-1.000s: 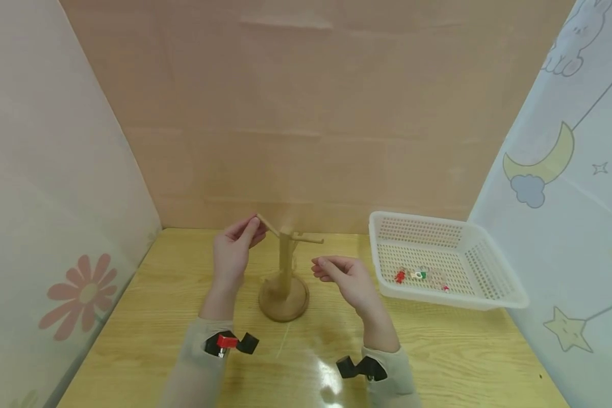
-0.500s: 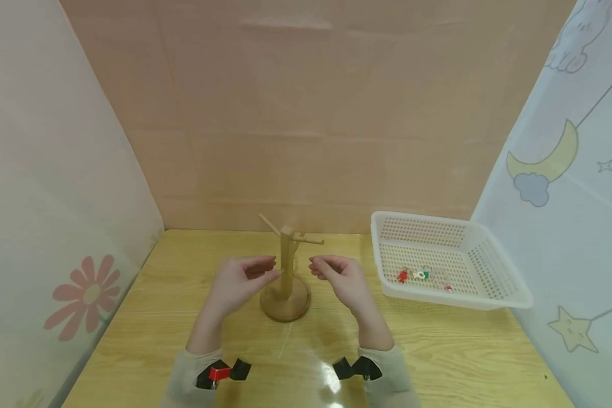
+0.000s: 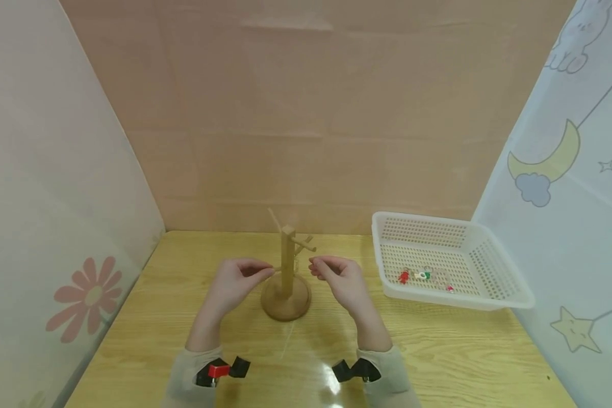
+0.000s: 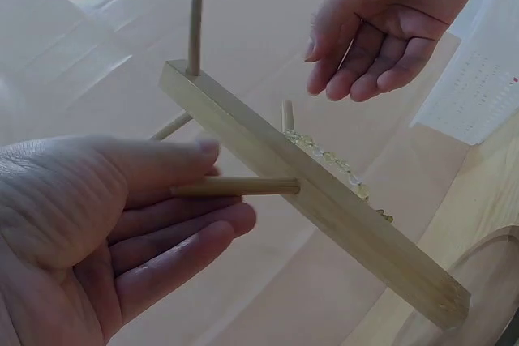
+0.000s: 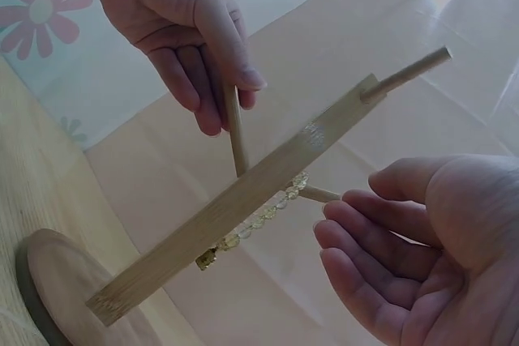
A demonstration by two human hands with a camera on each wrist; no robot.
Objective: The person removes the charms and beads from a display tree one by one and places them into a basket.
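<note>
A wooden stand (image 3: pixel 288 260) with a round base and several pegs stands upright on the table. My left hand (image 3: pixel 237 280) pinches one lower peg (image 4: pixel 263 186) between thumb and fingers, on the post's left side. From a peg on the other side hangs a bracelet (image 5: pixel 266 212) of clear yellowish beads, lying along the post. My right hand (image 3: pixel 347 283) hovers to the right of the post, its fingers loosely bent and holding nothing. In the right wrist view its fingertips (image 5: pixel 349 200) appear close to the bracelet's peg; whether they touch it I cannot tell.
A white mesh basket (image 3: pixel 443 298) stands at the right of the table (image 3: pixel 183 317). Inside it lie a red charm (image 3: pixel 404 276), a green-and-white piece (image 3: pixel 424 275) and a pink bit (image 3: pixel 449 289). A brown sheet (image 3: pixel 306 113) covers the back wall.
My left hand has let go of an upper peg, come down and taken hold of a lower one. The stand's pegs have turned, the right upper one swinging toward me. My right hand has barely moved.
</note>
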